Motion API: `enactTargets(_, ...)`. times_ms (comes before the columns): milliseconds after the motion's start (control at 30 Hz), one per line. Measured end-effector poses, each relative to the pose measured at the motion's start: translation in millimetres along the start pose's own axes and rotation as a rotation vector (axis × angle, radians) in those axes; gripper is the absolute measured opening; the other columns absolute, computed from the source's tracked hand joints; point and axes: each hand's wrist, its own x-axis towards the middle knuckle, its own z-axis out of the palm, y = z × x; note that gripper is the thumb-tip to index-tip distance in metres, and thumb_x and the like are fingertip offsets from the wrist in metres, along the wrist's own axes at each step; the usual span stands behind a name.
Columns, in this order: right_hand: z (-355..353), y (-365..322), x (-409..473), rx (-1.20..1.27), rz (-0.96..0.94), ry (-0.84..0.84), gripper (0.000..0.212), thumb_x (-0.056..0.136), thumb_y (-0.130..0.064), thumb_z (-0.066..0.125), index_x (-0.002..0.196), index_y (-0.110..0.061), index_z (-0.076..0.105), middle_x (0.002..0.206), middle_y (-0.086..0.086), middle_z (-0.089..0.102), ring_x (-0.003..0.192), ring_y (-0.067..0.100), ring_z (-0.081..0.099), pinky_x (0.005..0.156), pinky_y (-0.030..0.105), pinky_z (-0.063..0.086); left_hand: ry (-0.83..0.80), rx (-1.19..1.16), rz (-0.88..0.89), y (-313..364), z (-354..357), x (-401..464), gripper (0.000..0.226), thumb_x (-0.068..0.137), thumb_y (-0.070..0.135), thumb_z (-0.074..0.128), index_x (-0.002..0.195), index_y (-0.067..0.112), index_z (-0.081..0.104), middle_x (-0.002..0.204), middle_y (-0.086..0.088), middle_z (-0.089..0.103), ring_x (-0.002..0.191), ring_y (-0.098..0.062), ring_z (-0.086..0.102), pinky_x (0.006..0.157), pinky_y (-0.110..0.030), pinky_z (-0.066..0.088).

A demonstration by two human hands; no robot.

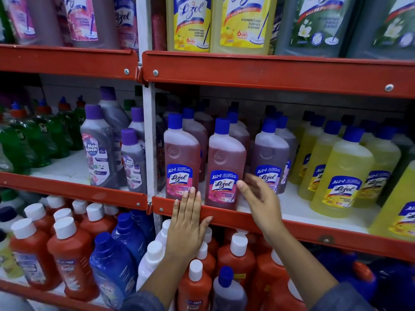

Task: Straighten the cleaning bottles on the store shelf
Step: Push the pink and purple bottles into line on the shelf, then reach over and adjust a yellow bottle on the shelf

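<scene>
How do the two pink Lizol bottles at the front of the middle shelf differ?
The left pink Lizol bottle stands further back; the right pink Lizol bottle sits nearer the red shelf edge. The left hand lies flat below the left bottle; the right hand touches the right one's side. Both have blue caps.

Illumination is even and moderately bright from the front. Deep shadow fills the rear of the red metal shelf (269, 72) bays. Wide-angle distortion bows shelf edges; the frame's corners are soft and blurred.
</scene>
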Motion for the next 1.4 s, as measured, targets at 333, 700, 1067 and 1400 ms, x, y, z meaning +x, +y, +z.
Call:
enactTargets(333, -62, 9, 45, 0.077, 0.118, 0.156, 0.056, 0.079, -0.024, 0.077, 0.127, -0.01, 0.053, 0.119, 0.005, 0.062, 0.098, 0.013, 0.061, 0.072, 0.016, 0.049, -0.029, 0.033, -0.014, 2, -3, 0, 0.065, 0.099, 0.051, 0.02, 0.149, 0.009, 0.012, 0.161, 0.001, -0.009, 0.148, -0.018, 0.0, 0.121, -0.036, 0.001)
enactTargets(700, -83, 11, 52, 0.077, 0.202, -0.099, 0.054, 0.079, -0.021, 0.076, 0.127, -0.011, 0.056, 0.122, 0.012, 0.068, 0.102, 0.022, 0.068, 0.073, 0.026, 0.057, -0.039, 0.047, -0.022, 3, -3, 1, 0.066, 0.099, 0.051, 0.019, 0.148, 0.007, 0.017, 0.161, 0.002, -0.01, 0.148, -0.017, -0.002, 0.121, -0.035, -0.001)
enactTargets(1067, -91, 0, 8, 0.006, 0.122, -0.114, 0.058, 0.07, -0.039, 0.076, 0.122, -0.018, 0.06, 0.112, 0.003, 0.074, 0.093, 0.007, 0.072, 0.071, 0.021, 0.059, -0.08, 0.051, -0.031, 4, -6, 1, 0.066, 0.099, 0.052, 0.018, 0.149, 0.009, 0.015, 0.161, 0.0, -0.009, 0.148, -0.019, 0.001, 0.121, -0.035, -0.002)
enactTargets(1400, -129, 16, 5, -0.319, -0.056, 0.629, 0.079, 0.076, -0.027, 0.079, 0.14, -0.006, 0.037, 0.14, 0.017, 0.041, 0.129, 0.034, 0.044, 0.105, 0.051, 0.041, -0.092, 0.031, -0.043, 6, -10, 2, 0.067, 0.099, 0.052, 0.018, 0.148, 0.006, 0.021, 0.158, -0.012, 0.015, 0.148, -0.018, 0.001, 0.121, -0.035, -0.001)
